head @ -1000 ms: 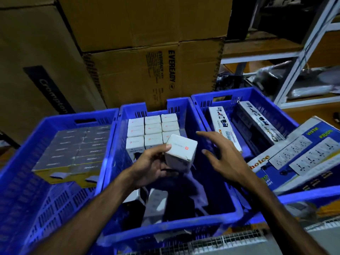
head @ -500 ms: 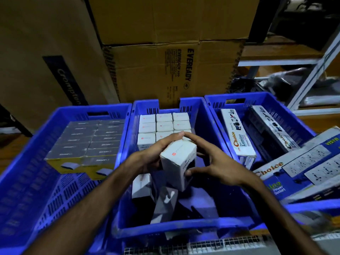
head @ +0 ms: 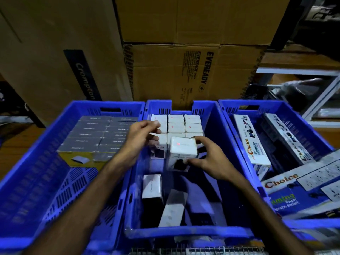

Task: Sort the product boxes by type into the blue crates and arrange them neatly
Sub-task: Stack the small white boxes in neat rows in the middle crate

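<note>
Three blue crates stand side by side. In the middle crate (head: 185,233), small white boxes (head: 184,124) stand packed in rows at the far end. My right hand (head: 207,159) grips another white box (head: 182,150) upright just in front of those rows. My left hand (head: 142,138) hovers over the rows' left side, fingers apart, fingertips touching a box there. Two loose white boxes (head: 151,185) lie on the crate floor nearer me.
The left crate (head: 36,181) holds stacked grey and yellow boxes (head: 93,140). The right crate (head: 276,107) holds long white Choice boxes (head: 250,142); a large blue Choice socket box (head: 301,188) leans on its rim. Cardboard cartons (head: 184,70) stand behind the crates.
The white box passed from my left hand into my right and went down toward the rows. My left hand let go and moved to the rows' left side.
</note>
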`<action>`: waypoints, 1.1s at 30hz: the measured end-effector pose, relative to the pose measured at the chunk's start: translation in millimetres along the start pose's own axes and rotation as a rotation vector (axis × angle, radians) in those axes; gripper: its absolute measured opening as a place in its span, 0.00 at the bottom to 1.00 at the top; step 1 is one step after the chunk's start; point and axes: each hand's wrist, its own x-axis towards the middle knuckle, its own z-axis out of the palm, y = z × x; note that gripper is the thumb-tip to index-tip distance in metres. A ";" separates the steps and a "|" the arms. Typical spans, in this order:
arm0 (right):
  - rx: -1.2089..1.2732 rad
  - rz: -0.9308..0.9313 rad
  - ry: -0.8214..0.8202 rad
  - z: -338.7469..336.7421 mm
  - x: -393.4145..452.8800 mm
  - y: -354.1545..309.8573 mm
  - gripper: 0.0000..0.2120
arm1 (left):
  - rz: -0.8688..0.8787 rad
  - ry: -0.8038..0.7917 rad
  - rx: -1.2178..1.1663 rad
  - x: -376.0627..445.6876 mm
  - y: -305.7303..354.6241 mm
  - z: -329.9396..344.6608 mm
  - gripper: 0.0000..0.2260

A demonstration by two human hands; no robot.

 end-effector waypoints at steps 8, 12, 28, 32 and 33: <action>-0.181 0.025 -0.107 74.0 50.9 -4.7 0.37 | 0.069 0.148 -0.063 0.0 -14.7 -14.9 0.08; -0.199 0.029 -0.092 86.9 56.6 0.3 0.33 | 0.073 0.160 -0.050 -0.5 -17.1 -16.0 0.08; -0.350 0.126 -0.221 87.4 45.1 24.8 0.02 | 0.069 0.120 -0.061 -8.2 -9.3 -14.7 0.06; -0.496 0.058 -0.530 78.3 37.8 25.8 0.18 | 0.072 0.111 -0.049 -8.5 -9.8 -15.8 0.06; -0.544 0.049 -0.607 76.6 35.2 23.7 0.21 | 0.075 0.108 -0.044 -8.2 -10.5 -16.5 0.06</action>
